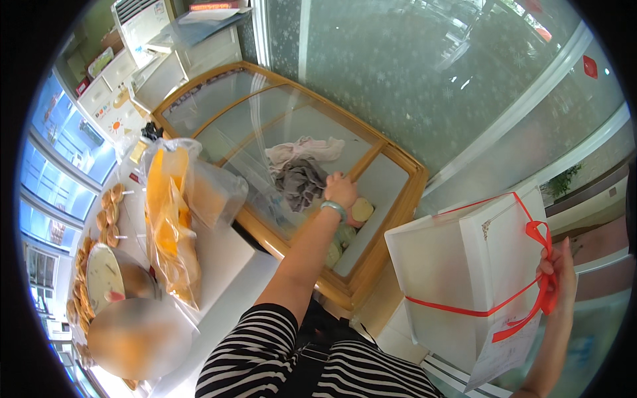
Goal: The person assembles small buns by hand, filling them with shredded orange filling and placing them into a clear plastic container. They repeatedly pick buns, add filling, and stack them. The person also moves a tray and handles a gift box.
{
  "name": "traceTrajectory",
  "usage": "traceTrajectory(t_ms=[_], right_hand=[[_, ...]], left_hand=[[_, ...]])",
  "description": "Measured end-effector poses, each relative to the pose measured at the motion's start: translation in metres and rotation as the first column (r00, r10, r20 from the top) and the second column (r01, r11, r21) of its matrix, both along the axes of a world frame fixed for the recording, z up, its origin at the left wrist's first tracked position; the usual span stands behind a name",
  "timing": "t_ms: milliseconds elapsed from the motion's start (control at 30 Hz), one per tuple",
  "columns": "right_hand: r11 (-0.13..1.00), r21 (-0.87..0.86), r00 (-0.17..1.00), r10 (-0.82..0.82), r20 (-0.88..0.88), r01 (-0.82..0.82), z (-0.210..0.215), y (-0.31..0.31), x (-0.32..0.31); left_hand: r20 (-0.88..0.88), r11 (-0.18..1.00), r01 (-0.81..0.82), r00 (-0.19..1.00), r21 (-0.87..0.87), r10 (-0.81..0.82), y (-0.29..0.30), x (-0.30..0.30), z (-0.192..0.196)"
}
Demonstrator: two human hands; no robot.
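My left hand (pixel 341 191), with a jade-coloured bangle (pixel 334 209) at the wrist, is closed on the wooden frame of a sliding glass lid (pixel 369 163) on a display freezer. A crumpled grey cloth (pixel 300 184) lies on the glass right beside my fingers, and a pale pink cloth (pixel 304 152) lies just beyond it. On the right, my right hand (pixel 559 268) grips the red ribbon (pixel 545 278) of a tall white cake box (pixel 458 265). The box hangs tilted, and a paper slip (pixel 504 358) dangles from it.
Pale round items (pixel 362 209) show inside the freezer's near right part. Left of it, a white counter (pixel 222 259) bears a clear bag with orange contents (pixel 171 219), a cake (pixel 106 278) and several breads (pixel 109 215). A frosted glass wall (pixel 411 73) rises behind the freezer.
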State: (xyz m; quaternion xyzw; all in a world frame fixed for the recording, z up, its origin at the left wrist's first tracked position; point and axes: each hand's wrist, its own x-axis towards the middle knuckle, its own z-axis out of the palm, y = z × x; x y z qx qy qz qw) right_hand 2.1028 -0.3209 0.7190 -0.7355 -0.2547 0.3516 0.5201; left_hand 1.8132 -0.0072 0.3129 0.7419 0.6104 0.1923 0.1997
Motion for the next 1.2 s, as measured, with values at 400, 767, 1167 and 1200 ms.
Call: traceTrajectory(t_ms=[400,767,1167,1200], right_hand=[[1.0,0.006,0.999,0.026,0.047,-0.026,0.015,-0.042,0.009],[0.998,-0.012,0.997,0.07,0.041,-0.069,0.033,-0.061,-0.014],[0.784,0.042,0.785,0.62,-0.009,-0.619,0.03,-0.103,-0.013],[0.77,0.038,0.771,0.636,0.032,-0.637,0.026,-0.105,-0.019]], left_hand=[[-0.14,0.931,0.329,0.926,-0.156,-0.351,-0.089,0.123,0.009],[0.939,0.855,0.497,0.343,-0.152,-0.033,-0.153,0.098,0.051],[0.77,0.719,0.672,-0.362,-0.175,0.526,-0.401,-0.033,0.103],[0.743,0.734,0.659,-0.408,-0.164,0.532,-0.425,-0.039,0.104]])
